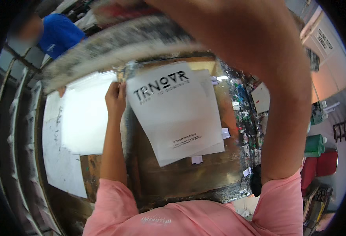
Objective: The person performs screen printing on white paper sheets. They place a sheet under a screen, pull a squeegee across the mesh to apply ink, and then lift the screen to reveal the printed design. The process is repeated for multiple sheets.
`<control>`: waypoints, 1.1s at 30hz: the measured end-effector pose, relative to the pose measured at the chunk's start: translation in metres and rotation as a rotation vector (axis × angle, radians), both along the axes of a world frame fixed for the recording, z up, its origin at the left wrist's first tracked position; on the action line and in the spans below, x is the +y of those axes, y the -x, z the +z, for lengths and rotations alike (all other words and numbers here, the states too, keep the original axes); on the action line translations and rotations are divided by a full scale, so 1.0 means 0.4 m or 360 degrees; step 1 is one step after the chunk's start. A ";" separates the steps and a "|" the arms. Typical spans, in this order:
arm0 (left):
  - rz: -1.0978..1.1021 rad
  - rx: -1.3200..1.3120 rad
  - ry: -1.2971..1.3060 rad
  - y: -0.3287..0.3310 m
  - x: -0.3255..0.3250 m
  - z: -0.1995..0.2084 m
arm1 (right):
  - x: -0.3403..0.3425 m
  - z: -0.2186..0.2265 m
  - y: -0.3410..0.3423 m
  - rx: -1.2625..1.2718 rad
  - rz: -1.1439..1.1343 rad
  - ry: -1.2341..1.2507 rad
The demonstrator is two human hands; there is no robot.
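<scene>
My left hand (116,94) is closed, its fingers drawn together between a stack of white sheets (88,118) and a large printed sheet (185,114). What the fingers pinch, if anything, I cannot make out. Black lettering runs across the printed sheet's top and lower part. It lies tilted, over another pale sheet, on a brown, worn work board (161,181). My right arm reaches up and across the top right, and its hand is out of view. Beyond the sheets, a wide grey, stained frame-like thing (114,51) is smeared by motion.
A person in a blue shirt (61,33) stands at the far left. Another person's hand (62,91) touches the white stack's left edge. Small folded paper tabs (196,159) sit around the printed sheet. A paint-spattered edge (240,129) borders the board; a green container (314,145) stands right.
</scene>
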State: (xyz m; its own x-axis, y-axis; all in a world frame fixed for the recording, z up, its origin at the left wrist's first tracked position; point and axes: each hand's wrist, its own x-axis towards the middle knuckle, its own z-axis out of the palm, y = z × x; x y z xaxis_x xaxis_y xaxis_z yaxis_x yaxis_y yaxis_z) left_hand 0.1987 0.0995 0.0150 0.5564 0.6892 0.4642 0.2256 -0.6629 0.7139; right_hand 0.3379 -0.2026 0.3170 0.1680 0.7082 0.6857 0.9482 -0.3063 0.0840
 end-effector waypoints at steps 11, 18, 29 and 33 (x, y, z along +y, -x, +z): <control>0.1224 -0.0020 -0.0132 0.820 0.194 -0.125 | -0.050 -0.106 0.109 0.0070 -0.0054 -0.0148; 0.0206 0.0629 -0.0953 0.655 0.013 -0.002 | -0.059 -0.121 0.129 0.0075 -0.0076 -0.0115; -0.0847 0.1053 -0.0538 0.206 -0.580 -0.066 | -0.035 -0.059 0.104 0.0070 -0.0190 0.0119; -0.0926 0.0844 -0.0578 0.064 -0.734 -0.095 | -0.041 -0.064 0.082 0.0066 -0.0111 0.0089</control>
State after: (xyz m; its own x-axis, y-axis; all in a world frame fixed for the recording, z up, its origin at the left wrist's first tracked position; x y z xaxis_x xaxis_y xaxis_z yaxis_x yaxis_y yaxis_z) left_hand 0.1731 -0.1940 -0.0228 0.9799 0.0871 0.1797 0.0230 -0.9430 0.3320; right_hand 0.3051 -0.2189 0.2912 0.2455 0.7306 0.6371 0.9278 -0.3675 0.0639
